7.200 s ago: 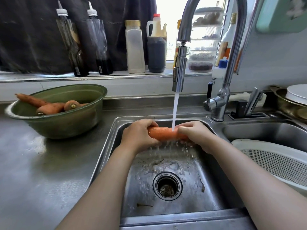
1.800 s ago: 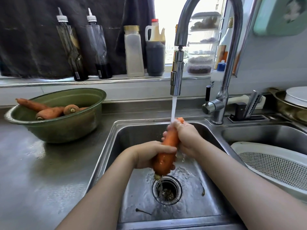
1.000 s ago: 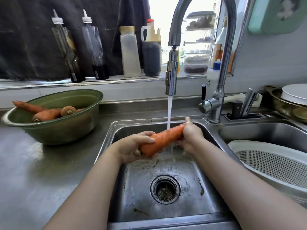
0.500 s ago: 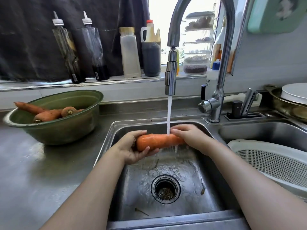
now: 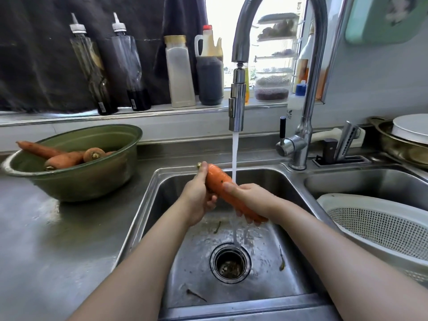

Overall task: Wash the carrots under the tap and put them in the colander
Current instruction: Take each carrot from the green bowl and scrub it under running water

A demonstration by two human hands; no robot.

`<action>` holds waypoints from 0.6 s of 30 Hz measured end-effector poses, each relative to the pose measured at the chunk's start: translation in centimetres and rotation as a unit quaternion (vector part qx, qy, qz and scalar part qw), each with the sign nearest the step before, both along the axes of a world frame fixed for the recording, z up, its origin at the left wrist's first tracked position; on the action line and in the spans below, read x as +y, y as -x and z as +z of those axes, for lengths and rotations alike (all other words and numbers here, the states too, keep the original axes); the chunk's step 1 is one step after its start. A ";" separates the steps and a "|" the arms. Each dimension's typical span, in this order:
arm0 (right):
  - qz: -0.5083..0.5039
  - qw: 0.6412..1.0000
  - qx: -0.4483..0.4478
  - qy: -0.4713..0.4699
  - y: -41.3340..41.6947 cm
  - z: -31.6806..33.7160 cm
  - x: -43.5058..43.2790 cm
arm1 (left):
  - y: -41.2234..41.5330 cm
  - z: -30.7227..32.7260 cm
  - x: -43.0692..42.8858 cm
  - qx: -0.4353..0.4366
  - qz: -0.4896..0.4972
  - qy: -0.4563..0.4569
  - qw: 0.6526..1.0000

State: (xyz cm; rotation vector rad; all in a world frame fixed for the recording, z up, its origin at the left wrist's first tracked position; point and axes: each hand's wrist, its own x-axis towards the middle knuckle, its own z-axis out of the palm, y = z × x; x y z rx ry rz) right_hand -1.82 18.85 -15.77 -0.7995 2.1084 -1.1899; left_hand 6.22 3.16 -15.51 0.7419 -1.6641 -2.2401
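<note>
Orange carrot (image 5: 217, 181), axis 11 to 5 o'clock, is clasped at its crown by left hand (image 5: 196, 199) and tip by right hand (image 5: 254, 200), which is nearer the colander (image 5: 375, 224) at 4 o'clock.

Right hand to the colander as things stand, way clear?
Probably yes. The colander sits in the neighbouring basin beside the right hand, only the low sink divider between them. The left hand would need to let go of the carrot first.
</note>
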 end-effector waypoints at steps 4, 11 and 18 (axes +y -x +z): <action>-0.042 0.998 -0.029 0.035 -0.4 0.7 -0.2 | 0.6 0.1 1.2 0.015 0.011 0.153 0.988; 0.046 0.967 -0.213 0.129 -0.3 0.2 -0.1 | 0.0 0.2 0.2 0.078 0.032 0.014 0.996; -0.097 0.978 -0.156 0.095 -1.5 1.3 -1.5 | 0.1 -0.7 -0.5 0.083 -0.080 0.056 0.992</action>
